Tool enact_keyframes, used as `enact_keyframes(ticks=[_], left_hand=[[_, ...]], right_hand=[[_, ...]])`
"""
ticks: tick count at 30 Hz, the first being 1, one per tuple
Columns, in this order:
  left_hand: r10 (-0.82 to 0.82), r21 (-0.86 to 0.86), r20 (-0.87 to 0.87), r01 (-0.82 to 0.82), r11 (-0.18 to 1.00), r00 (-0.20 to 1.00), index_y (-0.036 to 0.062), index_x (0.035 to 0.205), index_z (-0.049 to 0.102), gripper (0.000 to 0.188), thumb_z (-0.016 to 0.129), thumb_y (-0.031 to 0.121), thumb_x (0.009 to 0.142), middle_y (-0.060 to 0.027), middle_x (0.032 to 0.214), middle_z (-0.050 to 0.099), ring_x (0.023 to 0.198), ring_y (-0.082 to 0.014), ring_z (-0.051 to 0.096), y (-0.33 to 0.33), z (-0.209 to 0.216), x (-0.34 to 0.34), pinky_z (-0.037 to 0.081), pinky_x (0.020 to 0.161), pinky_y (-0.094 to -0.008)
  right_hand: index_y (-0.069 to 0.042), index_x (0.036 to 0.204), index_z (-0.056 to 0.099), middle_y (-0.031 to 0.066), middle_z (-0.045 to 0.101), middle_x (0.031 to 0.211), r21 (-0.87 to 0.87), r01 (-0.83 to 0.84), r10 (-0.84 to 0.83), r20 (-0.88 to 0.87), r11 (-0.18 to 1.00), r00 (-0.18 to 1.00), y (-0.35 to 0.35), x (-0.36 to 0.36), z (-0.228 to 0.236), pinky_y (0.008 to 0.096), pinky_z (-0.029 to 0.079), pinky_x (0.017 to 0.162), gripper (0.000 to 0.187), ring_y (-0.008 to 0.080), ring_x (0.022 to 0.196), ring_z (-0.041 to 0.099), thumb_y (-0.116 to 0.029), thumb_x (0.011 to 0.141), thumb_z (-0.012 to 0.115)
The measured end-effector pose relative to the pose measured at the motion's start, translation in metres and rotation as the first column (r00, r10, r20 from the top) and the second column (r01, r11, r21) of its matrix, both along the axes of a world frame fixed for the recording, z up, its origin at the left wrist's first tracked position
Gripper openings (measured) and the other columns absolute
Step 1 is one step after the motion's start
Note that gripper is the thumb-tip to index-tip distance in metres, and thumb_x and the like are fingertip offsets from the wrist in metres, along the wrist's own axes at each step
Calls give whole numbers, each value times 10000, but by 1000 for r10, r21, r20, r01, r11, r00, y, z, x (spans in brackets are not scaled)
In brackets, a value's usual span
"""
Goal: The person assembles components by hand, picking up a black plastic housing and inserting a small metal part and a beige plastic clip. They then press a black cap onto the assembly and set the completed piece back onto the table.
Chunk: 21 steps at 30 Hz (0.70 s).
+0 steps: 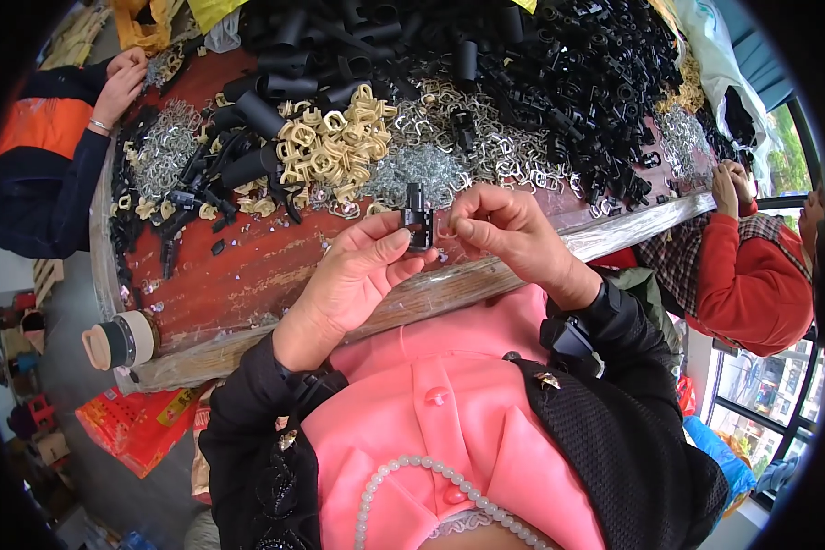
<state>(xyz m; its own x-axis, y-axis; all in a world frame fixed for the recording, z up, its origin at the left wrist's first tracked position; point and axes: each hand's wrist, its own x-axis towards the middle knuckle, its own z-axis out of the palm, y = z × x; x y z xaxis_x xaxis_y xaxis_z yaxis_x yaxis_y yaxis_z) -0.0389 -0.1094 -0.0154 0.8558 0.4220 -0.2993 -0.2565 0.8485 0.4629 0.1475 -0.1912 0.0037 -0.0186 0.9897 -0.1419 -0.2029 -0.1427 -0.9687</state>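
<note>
My left hand (357, 270) is closed around a small black plastic part (418, 229), held upright above the table's near edge. Close to its right side, my right hand (509, 229) pinches a thin, bent metal clip (445, 225) between thumb and fingers. Whether the clip touches the black part is too small to tell. Beyond my hands lie a heap of cream plastic rings (335, 147), a pile of small shiny metal pieces (412, 170) and a spread of bent metal clips (513, 151).
Black plastic parts (577, 82) and black tubes (293, 60) cover the back of the red table (275, 261). A lidded jar (124, 339) stands at the near left corner. Co-workers sit at both sides, one in a dark and orange top (41, 128), one with red sleeves (742, 284).
</note>
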Motion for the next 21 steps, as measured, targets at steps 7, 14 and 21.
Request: enact_keyframes(ticks=[7,14,21], left_hand=[[-12,36,-3,13,999,1000,11,1035,506,253,565,71,796,-132,977,575,853,-231,592,1,-7,-2,505,721,-263],[45,37,-41,-43,998,998,24,993,536,224,586,43,776,-77,938,588,837,-193,590,-3,-6,2,486,749,-253],[46,33,-50,-44,998,998,28,984,548,218,591,37,771,-63,958,579,844,-170,582,-5,-6,3,477,764,-248]], right_hand=[[-15,818,566,69,539,770,200,-39,-146,820,979,554,6,20,-7,234,413,536,86,138,606,512,-81,767,584],[-40,939,591,147,487,1012,400,-316,-151,792,860,591,0,0,15,324,407,748,246,236,913,480,-52,696,628],[-48,977,570,187,315,1234,393,-351,-98,773,850,627,-4,-4,4,393,351,864,299,296,1066,352,-132,704,659]])
